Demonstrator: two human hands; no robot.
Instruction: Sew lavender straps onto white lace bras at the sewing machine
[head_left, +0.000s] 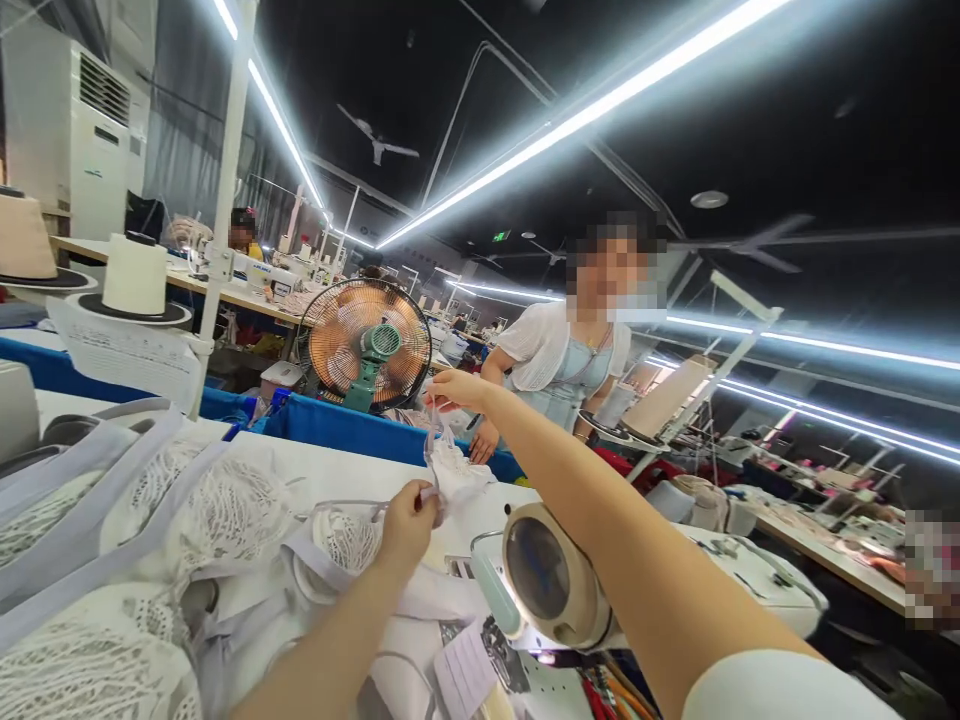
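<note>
My left hand (pixel 409 522) is closed in a pinch on the lower end of a small white lace piece (pixel 454 468) with a thin clear strap. My right hand (pixel 457 390) is raised higher and pinches the upper end of the same piece, so it hangs stretched between both hands. Below them lies a pile of white lace garments with pale bands (pixel 187 540) on the white table. A white sewing machine (pixel 555 580) sits under my right forearm.
A person in a white top stands across the blue divider (pixel 360 430). An orange-grilled fan (pixel 365 345) faces me. Thread cones (pixel 135 275) stand at the left, a white pole (pixel 225 200) rises nearby, and another worker sits far back left.
</note>
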